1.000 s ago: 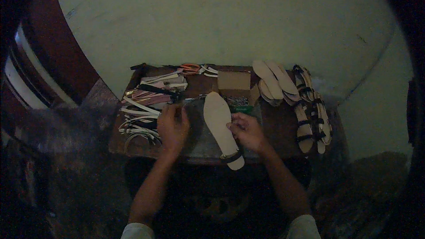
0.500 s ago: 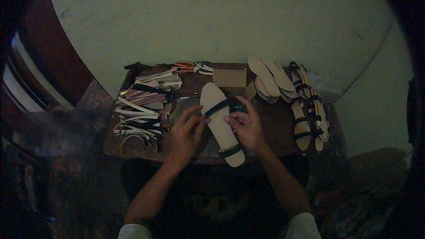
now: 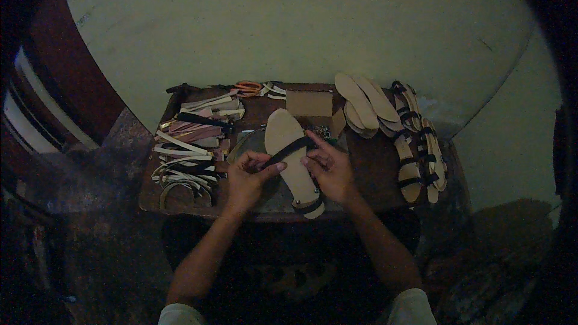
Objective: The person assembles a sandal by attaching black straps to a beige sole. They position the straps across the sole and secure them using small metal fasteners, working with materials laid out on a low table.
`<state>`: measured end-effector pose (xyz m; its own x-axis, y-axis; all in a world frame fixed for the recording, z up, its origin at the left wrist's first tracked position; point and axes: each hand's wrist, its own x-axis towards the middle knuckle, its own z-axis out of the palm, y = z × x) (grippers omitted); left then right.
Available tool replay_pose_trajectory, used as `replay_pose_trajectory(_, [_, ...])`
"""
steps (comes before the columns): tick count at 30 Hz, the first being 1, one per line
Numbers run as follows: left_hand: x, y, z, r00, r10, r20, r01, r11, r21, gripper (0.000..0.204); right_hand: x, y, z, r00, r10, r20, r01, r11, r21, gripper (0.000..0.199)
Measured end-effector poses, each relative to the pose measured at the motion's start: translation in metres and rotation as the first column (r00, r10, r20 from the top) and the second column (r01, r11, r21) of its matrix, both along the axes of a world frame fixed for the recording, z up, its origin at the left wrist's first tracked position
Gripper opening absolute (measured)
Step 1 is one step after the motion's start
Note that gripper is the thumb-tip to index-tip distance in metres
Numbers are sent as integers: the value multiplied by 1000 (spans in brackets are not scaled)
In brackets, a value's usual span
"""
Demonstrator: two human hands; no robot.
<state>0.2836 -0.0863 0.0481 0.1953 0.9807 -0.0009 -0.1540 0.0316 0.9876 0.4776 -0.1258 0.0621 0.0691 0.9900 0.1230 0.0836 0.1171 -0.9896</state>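
A narrow black strap (image 3: pixel 291 150) is pinched between the closed fingers of the left hand (image 3: pixel 248 174) and pressed by the fingertips of the right hand (image 3: pixel 330 167), which are bent over it. The strap is stretched across a pale tan flat sandal sole (image 3: pixel 290 157) lying on a dark wooden work table (image 3: pixel 373 171). Loose strap strips (image 3: pixel 192 144) are piled to the left, finished sandals (image 3: pixel 418 144) to the right.

Bare forearms, short pale sleeves above elbows
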Motion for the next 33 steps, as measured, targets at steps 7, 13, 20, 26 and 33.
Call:
replay_pose_trajectory(7, [-2, 2, 2, 1000, 12, 12, -12, 1000, 2, 38, 10, 4, -13, 875, -160, 457, 135, 987, 88, 37])
replay_pose_trajectory(13, [-1, -1, 14, 997, -62, -40, 61, 998, -23, 41, 20, 7, -14, 980, -28, 195, 21, 999, 40, 32])
replay_pose_trajectory(20, [2, -12, 24, 895, 20, -446, 117, 954, 276, 39, 20, 8, -10, 997, 33, -66, -41, 992, -118, 35])
replay_pose_trajectory(26, [2, -11, 12, 871, 154, -466, 75, 896, 437, 39, 21, 11, -19, 983, 110, -149, -125, 987, -96, 39])
replay_pose_trajectory(33, [3, -9, 1, 918, 21, -397, 120, 937, 328, 41, 22, 13, -29, 988, 125, -91, -132, 989, -71, 40])
